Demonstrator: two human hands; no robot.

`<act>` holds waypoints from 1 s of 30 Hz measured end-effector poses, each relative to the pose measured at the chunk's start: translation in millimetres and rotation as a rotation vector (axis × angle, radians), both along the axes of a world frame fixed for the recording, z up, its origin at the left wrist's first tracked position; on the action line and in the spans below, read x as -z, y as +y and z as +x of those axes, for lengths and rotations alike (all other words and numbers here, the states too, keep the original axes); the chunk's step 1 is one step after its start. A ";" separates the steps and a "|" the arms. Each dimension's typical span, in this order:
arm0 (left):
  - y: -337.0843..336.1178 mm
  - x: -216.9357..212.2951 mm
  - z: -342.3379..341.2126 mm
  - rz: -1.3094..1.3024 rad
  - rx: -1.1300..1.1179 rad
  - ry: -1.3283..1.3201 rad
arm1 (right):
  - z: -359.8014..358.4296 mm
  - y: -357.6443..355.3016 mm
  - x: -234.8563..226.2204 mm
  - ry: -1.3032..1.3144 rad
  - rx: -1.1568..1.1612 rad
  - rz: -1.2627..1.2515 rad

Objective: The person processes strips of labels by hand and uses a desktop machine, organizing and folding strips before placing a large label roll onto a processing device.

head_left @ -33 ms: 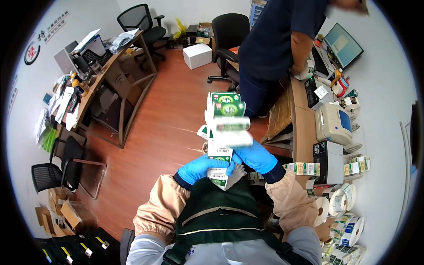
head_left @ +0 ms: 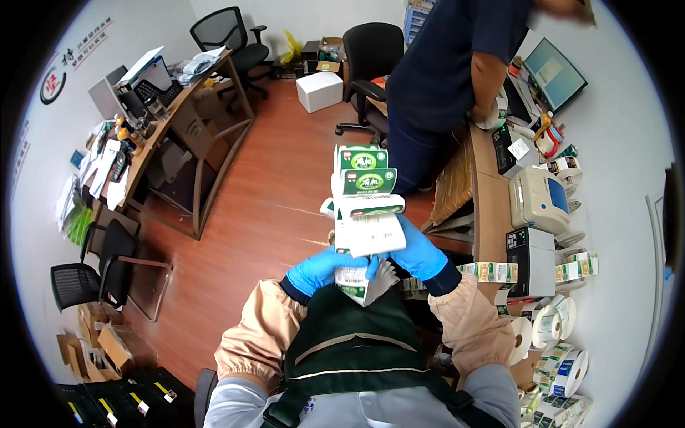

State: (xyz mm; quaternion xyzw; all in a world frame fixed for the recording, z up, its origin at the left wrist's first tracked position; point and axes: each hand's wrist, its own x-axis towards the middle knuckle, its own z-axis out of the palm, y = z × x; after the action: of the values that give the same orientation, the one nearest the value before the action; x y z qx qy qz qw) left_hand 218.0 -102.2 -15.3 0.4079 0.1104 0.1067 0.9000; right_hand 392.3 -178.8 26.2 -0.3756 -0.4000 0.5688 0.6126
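A long strip of green and white labels (head_left: 369, 182) runs in loose folds in front of me, with pictures on its far panels and barcodes nearer. My left hand (head_left: 317, 271), in a blue glove, is closed on the strip's left side. From the right, my blue-gloved right hand (head_left: 419, 250) grips it too, its fingers partly hidden behind a white panel. Below both hands, a folded stack of labels (head_left: 364, 284) hangs against my dark green apron (head_left: 354, 349). Part of a roll (head_left: 327, 207) shows behind the strip.
Another person (head_left: 446, 93) in dark clothes leans over the right-hand desk (head_left: 491, 214). It carries label printers (head_left: 539, 200), a monitor (head_left: 555, 73) and several label rolls (head_left: 546, 328). A cluttered desk (head_left: 187, 93), chairs (head_left: 107, 264) and open cartons (head_left: 125, 346) stand to the left.
The strip's middle panels, blurred before, have shifted down toward me. A white panel now hangs over the front of my right fingers. Both hands stay in nearly the same place.
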 end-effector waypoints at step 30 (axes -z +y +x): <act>26.5 -63.2 -106.2 0.144 0.170 0.023 | -66.2 18.4 -5.3 -0.975 0.049 0.232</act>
State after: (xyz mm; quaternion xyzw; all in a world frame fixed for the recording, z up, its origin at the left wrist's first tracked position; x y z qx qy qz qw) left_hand 111.8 -75.6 47.9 0.4807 0.0776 0.0330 0.8728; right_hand 326.1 -160.5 31.5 -0.5363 -0.6915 0.2643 0.4055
